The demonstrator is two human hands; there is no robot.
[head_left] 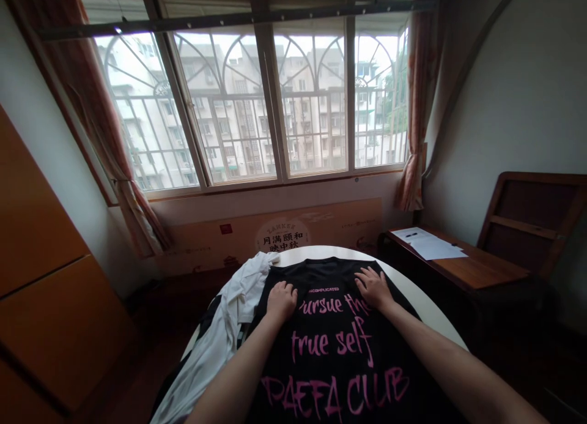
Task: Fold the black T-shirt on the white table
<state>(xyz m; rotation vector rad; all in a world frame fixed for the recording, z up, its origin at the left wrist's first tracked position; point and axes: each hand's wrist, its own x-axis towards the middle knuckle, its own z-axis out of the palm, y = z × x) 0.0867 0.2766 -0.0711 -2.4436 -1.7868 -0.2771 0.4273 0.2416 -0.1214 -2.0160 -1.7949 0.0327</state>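
A black T-shirt [330, 350] with pink lettering lies spread flat on a round white table [426, 308]. My left hand [280, 299] rests on the shirt's upper left part, its fingers curled down onto the cloth. My right hand [373, 287] lies flat on the upper right part with fingers stretched and apart. Neither hand holds anything. Both forearms reach over the shirt from the near edge.
A white garment [220, 338] lies bunched at the table's left edge, hanging off it. A wooden desk [463, 268] with papers [428, 243] stands to the right, a wooden cabinet [41, 289] to the left. A barred window [257, 106] and a long cardboard box [279, 231] are beyond the table.
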